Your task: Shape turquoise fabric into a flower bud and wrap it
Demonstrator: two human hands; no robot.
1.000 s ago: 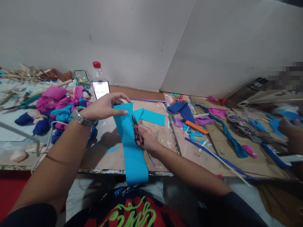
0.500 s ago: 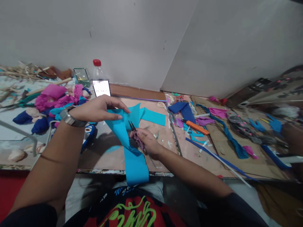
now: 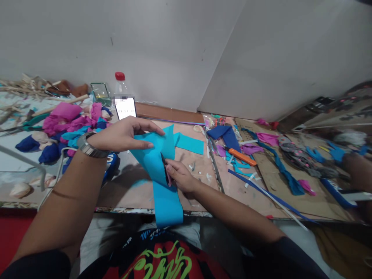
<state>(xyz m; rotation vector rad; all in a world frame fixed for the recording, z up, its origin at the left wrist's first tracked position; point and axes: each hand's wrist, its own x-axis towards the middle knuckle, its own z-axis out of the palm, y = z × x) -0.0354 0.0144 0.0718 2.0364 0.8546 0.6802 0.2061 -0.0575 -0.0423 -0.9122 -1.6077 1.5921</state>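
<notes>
My left hand pinches the upper left part of a bright blue crepe paper strip between thumb and fingers. A fold of it stands up at the top, and its lower end hangs over the table's front edge. In my right hand is a pair of scissors with pinkish handles. Their dark blades point up and left, against the right side of the paper; whether the paper lies between them I cannot tell. Behind the fold, a flat blue crepe paper piece rests on the table.
An orange cutter and blue scraps lie to the right, before cardboard. Pink and blue crepe bundles crowd the left. A lit phone leans by a red-capped bottle. Another person's hand is at far right.
The scissors have turned edge-on and their blades look closer together. My right hand has rolled slightly with them. My left hand has shifted slightly right with the paper.
</notes>
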